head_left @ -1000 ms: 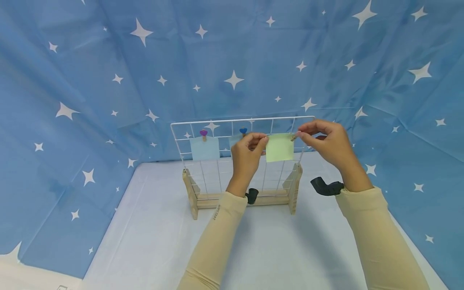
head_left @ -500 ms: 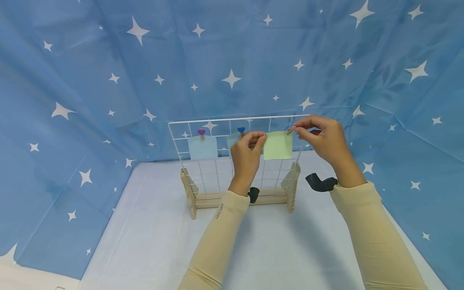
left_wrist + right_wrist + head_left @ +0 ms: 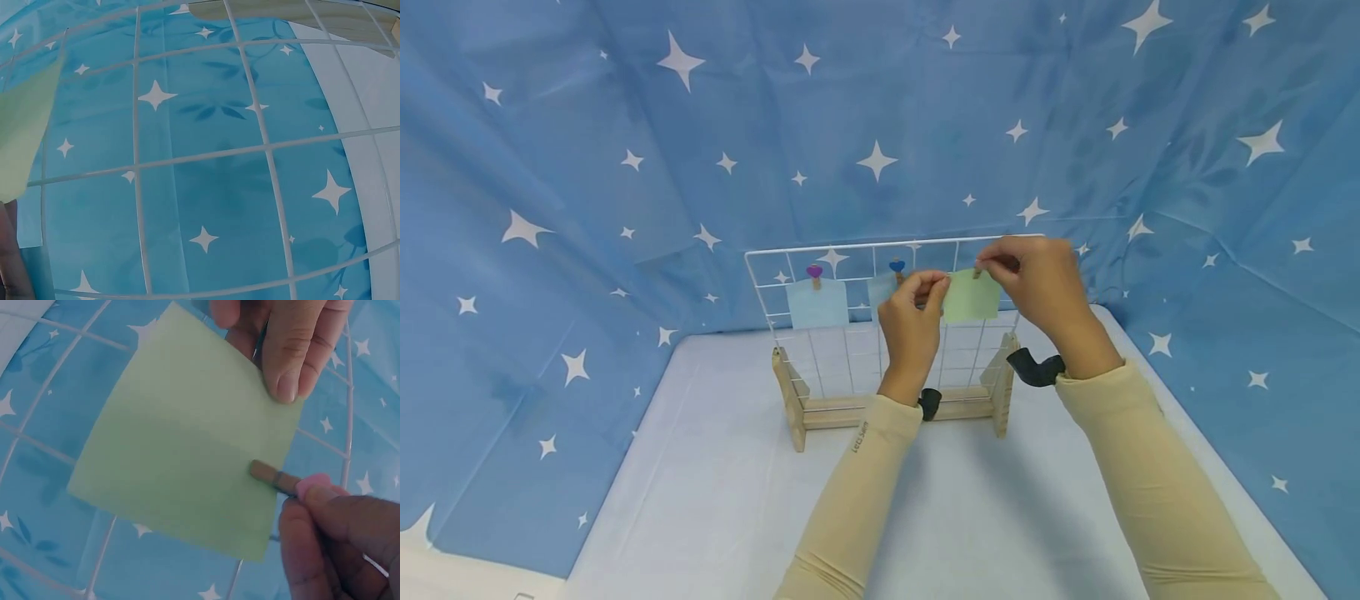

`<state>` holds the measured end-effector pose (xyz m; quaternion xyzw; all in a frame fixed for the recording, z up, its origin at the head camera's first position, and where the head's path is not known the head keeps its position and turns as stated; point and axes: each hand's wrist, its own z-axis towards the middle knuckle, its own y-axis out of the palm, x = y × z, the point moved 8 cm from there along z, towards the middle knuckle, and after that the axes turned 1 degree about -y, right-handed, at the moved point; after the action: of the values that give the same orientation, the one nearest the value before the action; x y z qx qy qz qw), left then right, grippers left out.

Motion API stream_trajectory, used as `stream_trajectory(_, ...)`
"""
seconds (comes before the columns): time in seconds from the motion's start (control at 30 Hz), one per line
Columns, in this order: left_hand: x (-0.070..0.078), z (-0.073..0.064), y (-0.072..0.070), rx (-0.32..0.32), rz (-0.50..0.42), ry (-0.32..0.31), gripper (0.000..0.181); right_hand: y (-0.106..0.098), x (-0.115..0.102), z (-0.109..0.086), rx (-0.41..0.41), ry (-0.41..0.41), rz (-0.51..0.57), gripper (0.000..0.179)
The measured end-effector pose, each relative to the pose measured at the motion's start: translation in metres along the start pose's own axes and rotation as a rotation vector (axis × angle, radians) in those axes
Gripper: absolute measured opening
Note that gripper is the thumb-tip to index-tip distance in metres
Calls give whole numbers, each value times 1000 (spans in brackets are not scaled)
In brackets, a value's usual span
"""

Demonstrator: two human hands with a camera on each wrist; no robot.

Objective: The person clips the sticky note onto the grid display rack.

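Note:
A light green paper note [image 3: 970,300] is held up against the white wire grid [image 3: 820,247]. My left hand [image 3: 912,333] pinches its upper left corner between thumb and fingers, seen close up in the right wrist view. With thumb and index finger my right hand [image 3: 1037,279] pinches a small wooden clothespin [image 3: 265,472] with a pink ornament. The clothespin's wooden tip overlaps the face of the note from its top edge, near mid-width. In the left wrist view the note [image 3: 25,125] and a fingertip [image 3: 12,262] show at the left edge.
Two light blue notes [image 3: 818,304] hang on the grid, one under a purple heart clip [image 3: 815,272], one under a blue heart clip [image 3: 897,266]. The second is partly behind my left hand. A wooden stand [image 3: 790,408] carries the grid on a white table [image 3: 700,500], before a starry blue curtain [image 3: 737,100].
My right hand has moved left along the note's top edge, bringing the clothespin from the right corner toward the middle. My left hand keeps its pinch, and the view shifts slightly.

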<state>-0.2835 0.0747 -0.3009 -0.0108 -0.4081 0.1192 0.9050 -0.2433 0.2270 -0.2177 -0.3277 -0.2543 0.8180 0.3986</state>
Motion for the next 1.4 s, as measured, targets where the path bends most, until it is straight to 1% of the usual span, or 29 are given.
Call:
stream_trajectory(0.17, 2, 1, 1, 0, -12, 11, 13, 3, -3, 3, -19, 0, -38, 9)
stream_trajectory(0.27, 2, 0, 1, -4, -9, 4, 13, 5, -5, 2, -8, 1, -59, 10)
stream_trajectory(0.4, 2, -1, -2, -10, 13, 1, 13, 3, -6, -1, 76, -17, -124, 13)
stream_trajectory(0.47, 2, -3, -4, -11, 13, 4, 13, 2, -4, -3, 128, -16, -149, 18)
stream_trajectory(0.53, 3, -5, -7, -10, -7, 8, 13, 1, 0, -6, 168, -7, -160, 25)
stream_trajectory(0.63, 3, -10, -11, -4, -35, 21, 14, 1, 5, -10, 201, 6, -130, 29)
stream_trajectory(0.7, 3, -13, -13, -5, -46, 41, 14, 2, 8, -14, 214, 10, -104, 30)
stream_trajectory(0.8, 1, -19, -16, -12, -34, 80, 14, 4, 13, -25, 232, 11, -69, 28)
stream_trajectory(0.87, -2, -24, -21, -15, -29, 91, 15, 5, 15, -34, 241, 5, -52, 27)
stream_trajectory(0.93, -7, -31, -28, -2, -16, 90, 15, 6, 17, -43, 245, -3, -34, 26)
stream_trajectory(1.0, -12, -39, -38, 23, -5, 82, 17, 7, 19, -52, 242, -1, -20, 25)
stream_trajectory(1.1, -16, -50, -58, 67, 22, 82, 21, 8, 24, -65, 227, 15, -12, 27)
stream_trajectory(1.2, -16, -62, -76, 89, 75, 102, 26, 9, 31, -80, 217, 42, -24, 31)
stream_trajectory(1.27, -16, -71, -88, 83, 128, 118, 30, 9, 36, -91, 210, 56, -33, 37)
stream_trajectory(1.33, -18, -80, -101, 60, 191, 124, 35, 10, 41, -102, 198, 75, -45, 44)
stream_trajectory(1.4, -23, -88, -115, 28, 268, 118, 42, 12, 47, -115, 176, 95, -59, 51)
